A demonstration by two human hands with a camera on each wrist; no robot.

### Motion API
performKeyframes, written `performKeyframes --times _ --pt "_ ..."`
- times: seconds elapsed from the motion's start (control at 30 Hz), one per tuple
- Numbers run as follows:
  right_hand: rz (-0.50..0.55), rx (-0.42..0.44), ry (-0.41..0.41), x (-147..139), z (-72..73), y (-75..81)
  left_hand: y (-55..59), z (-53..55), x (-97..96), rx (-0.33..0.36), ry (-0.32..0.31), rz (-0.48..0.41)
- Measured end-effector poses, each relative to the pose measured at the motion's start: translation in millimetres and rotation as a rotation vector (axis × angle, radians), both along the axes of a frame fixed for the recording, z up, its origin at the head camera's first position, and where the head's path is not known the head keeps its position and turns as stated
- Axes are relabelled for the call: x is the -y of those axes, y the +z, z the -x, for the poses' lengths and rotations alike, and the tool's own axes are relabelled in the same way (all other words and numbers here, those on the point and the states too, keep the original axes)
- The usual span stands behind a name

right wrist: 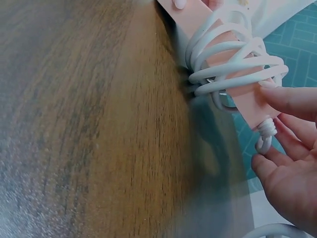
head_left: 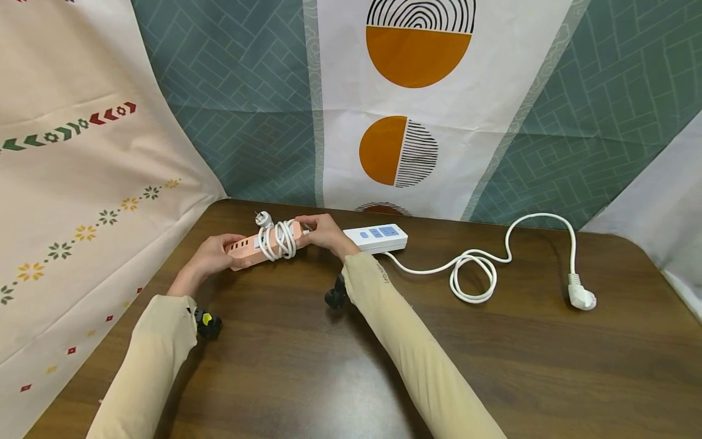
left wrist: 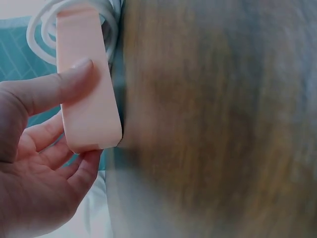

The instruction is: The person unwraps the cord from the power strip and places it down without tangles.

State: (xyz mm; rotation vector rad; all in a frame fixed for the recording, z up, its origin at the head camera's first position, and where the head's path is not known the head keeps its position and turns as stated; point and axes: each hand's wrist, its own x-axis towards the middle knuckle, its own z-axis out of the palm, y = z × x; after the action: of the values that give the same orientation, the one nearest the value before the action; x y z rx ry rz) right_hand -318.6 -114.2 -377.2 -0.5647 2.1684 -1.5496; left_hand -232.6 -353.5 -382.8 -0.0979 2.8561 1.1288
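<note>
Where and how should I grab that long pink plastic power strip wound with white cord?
Probably grip the pink strip by its cord-free left end, from the left, pinching across its narrow body; white cord bulges round its right half.

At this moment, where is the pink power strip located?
In the head view, the pink power strip is left of centre, held between the left hand and the right hand, to the left of the white power strip.

Legible text, brands, numbers: none. 1 short line of dark print [head_left: 382, 272] stands on the right sleeve [head_left: 407, 341], at the end toward the worktop's far edge [head_left: 450, 231]; its characters are too small to read in the head view.
</note>
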Motion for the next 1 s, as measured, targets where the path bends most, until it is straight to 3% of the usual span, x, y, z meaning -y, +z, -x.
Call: performKeyframes --times 0.37,0.67,1.0 --pt "0.013 0.005 -0.006 -10.8 -3.1 9.9 3.2 -8.8 1.9 -0.063 -0.011 -0.122" --pt "0.006 0.050 0.005 -26.2 -2.9 14.9 2.3 -13.9 -7.5 -0.060 -0.022 -0.252" --pt "0.126 0.126 0.013 -37.7 -5.8 25.9 5.0 -17.6 -22.9 -0.179 0.028 -0.464"
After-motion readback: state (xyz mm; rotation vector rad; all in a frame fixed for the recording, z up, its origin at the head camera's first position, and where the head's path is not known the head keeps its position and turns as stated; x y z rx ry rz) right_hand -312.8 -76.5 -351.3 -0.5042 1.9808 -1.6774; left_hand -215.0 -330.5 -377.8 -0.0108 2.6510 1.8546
